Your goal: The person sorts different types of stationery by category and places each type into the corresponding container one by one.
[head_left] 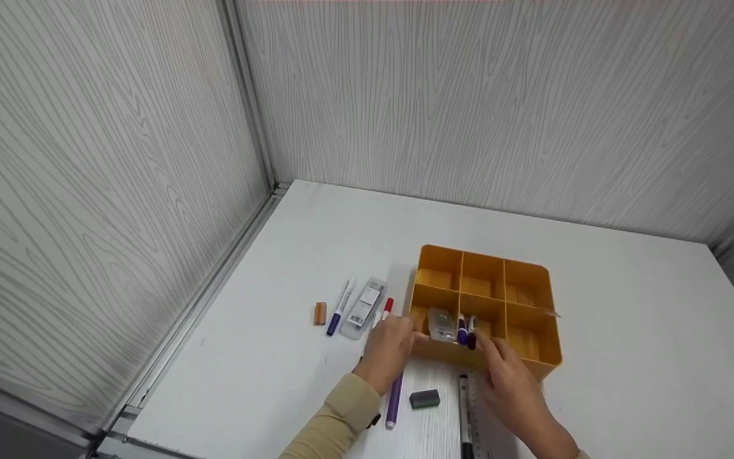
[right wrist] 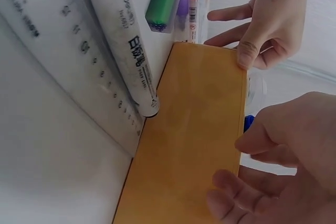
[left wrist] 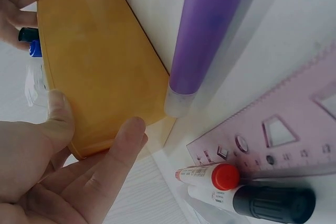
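Note:
An orange divided box (head_left: pixel 552 325) stands on the table, its compartments facing up. My left hand (head_left: pixel 389 350) grips its near left corner, thumb and fingers on either side of the wall (left wrist: pixel 110 66). At the near rim is my right hand (head_left: pixel 512 382), its fingers loosely bent beside two markers. One marker has a blue-purple cap (head_left: pixel 462 335), the other a dark cap (left wrist: pixel 29 34); both lean in the near middle compartment. Next to them a clear plastic case (head_left: pixel 441 325) slants against the near rim. The right fingertips (right wrist: pixel 226 182) are at the front wall.
Left of the box lie an orange eraser-like block (head_left: pixel 320 313), a blue-capped marker (head_left: pixel 340 309), another clear case (head_left: pixel 365 308) and a red-capped marker (head_left: pixel 388 306). Nearer are a purple pen (head_left: pixel 394 405), a grey-green block (head_left: pixel 424 399), a black-capped marker (head_left: pixel 465 414) and a clear ruler (head_left: pixel 480 414).

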A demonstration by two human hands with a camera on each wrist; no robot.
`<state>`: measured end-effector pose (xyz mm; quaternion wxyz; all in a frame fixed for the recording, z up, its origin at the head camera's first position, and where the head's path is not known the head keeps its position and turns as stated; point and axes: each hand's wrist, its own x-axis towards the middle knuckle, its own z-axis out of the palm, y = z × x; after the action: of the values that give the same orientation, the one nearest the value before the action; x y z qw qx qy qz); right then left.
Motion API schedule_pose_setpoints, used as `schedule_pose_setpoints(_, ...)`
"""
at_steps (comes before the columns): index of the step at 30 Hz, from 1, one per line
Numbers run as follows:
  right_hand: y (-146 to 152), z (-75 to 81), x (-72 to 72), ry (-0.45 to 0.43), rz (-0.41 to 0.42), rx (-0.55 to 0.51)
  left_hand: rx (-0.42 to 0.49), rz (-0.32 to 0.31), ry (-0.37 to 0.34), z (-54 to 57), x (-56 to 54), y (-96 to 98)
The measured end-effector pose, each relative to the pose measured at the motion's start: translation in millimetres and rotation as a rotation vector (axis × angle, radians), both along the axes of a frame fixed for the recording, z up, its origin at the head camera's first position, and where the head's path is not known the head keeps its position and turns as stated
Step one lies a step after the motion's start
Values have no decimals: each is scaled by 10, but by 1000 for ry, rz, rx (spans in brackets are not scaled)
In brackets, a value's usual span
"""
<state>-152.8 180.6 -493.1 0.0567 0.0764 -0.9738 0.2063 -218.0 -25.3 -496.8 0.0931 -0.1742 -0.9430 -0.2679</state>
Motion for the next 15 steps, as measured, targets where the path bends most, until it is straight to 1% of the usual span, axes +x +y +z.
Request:
schedule_pose_setpoints(1, 8, -5, 14, 10, -3, -20, -2, -2, 5, -2, 2, -2)
schedule_pose_setpoints(5, 48, -2, 85, 80, -14, -86, -14, -9, 64, -17, 8, -11)
schedule_pose_setpoints(7, 66, 13, 126, 99, -26, -110, -8, -14, 79, -25, 8, -14)
schedule_pose_setpoints(11, 93, 51, 215, 85, -65, -112, -6, -12, 82, -42, -1, -15)
schedule_pose_setpoints(15, 108, 66, 295, 48, -93, -71, -16, -5, 90, -48, -7, -15)
